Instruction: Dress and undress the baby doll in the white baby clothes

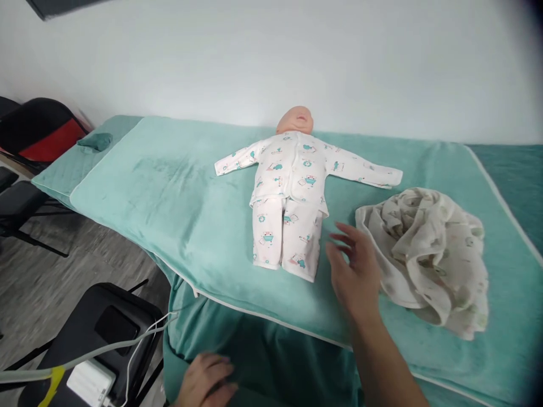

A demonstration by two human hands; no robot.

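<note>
Two bare hands were in view, neither seen to hold anything. Nearest, the left hand (pixel 204 380) was beside the dark green drape (pixel 250 333), blurred and partly cut off by the frame, its fingers loosely bent and the thumb apart. Farther in, the right hand (pixel 355 271) was over the mint-green plush bed cover (pixel 186 198), fingers half curled and clear of the thumb, just beside the printed trousers (pixel 303 240). Behind its wrist lay a thin, printed cloth (pixel 441 254); contact between the two could not be determined.

The baby doll (pixel 296 120) lay face up on the cover, near the white wall (pixel 254 62). Its clothing was judged to be in place: trousers on, long-sleeved shirt (pixel 292 169) on and apparently closed in front. No doll hands showed at the cuffs, nor feet at the hems. The cloth was heaped, neither spread nor wrapped; any work with it was judged outstanding.

The doll's head pointed toward the wall and its legs toward the person. Its long axis ran across the bed's width, with both sleeves spread sideways.
</note>
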